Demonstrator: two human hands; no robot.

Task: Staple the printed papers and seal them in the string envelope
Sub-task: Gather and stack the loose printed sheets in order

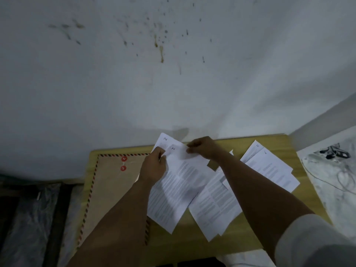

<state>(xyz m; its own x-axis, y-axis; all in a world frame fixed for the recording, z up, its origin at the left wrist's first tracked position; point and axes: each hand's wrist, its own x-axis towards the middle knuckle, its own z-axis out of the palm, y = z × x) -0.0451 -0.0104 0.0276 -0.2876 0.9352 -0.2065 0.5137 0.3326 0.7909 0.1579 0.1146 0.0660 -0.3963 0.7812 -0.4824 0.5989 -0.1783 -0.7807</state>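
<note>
2 hands, left (pixel 154 166) and right (pixel 202 149), pinch sheets (pixel 179 182) marked 1 and 2; 1 envelope (pixel 111 182) with 2 red buttons (pixel 123 168) lies beside them.

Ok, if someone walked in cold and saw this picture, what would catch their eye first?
Probably the two hands at the centre, the left hand and right hand pinching the far edge of printed sheets hand-numbered 1 and 2. Next, the brown string envelope with red discs and a striped border, lying at the left of the wooden table. More numbered pages are spread at the right.
</note>
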